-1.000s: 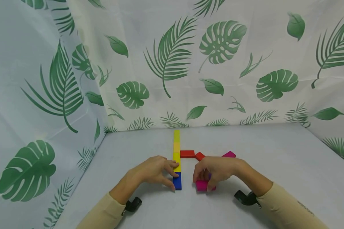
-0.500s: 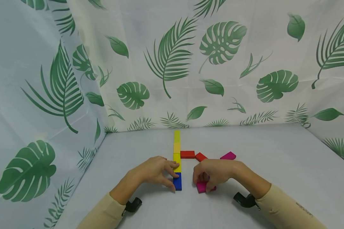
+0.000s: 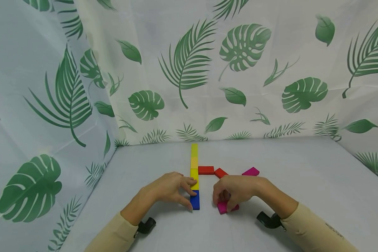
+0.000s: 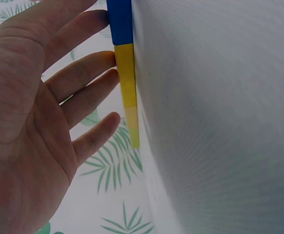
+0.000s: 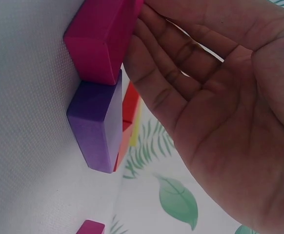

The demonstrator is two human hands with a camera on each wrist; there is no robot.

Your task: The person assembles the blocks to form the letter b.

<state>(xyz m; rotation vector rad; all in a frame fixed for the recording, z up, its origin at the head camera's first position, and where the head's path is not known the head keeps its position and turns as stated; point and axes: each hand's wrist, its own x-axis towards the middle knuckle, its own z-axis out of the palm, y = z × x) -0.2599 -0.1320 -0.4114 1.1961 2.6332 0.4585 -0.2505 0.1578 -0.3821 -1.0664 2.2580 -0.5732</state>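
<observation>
My left hand (image 3: 173, 187) lies along the left side of a straight row, its fingertips touching a blue block (image 3: 195, 203) and the yellow blocks (image 3: 194, 161) beyond it. In the left wrist view those fingers are spread and only slightly bent. My right hand (image 3: 240, 189) pinches a magenta block (image 3: 222, 208) between thumb and fingers, right of the blue one. The right wrist view shows a purple block (image 5: 95, 124) end to end with this magenta block; the hand hides it in the head view.
A red block (image 3: 206, 170) stands out sideways from the yellow row, with a second, angled red block (image 3: 220, 172) at its right end. Another magenta block (image 3: 251, 171) lies behind my right hand. Leaf-patterned cloth (image 3: 176, 70) rises behind the pale tabletop (image 3: 138, 157).
The magenta block in my right hand has turned to a slant and shifted slightly right and nearer to me. My left hand and the yellow and blue row stay still.
</observation>
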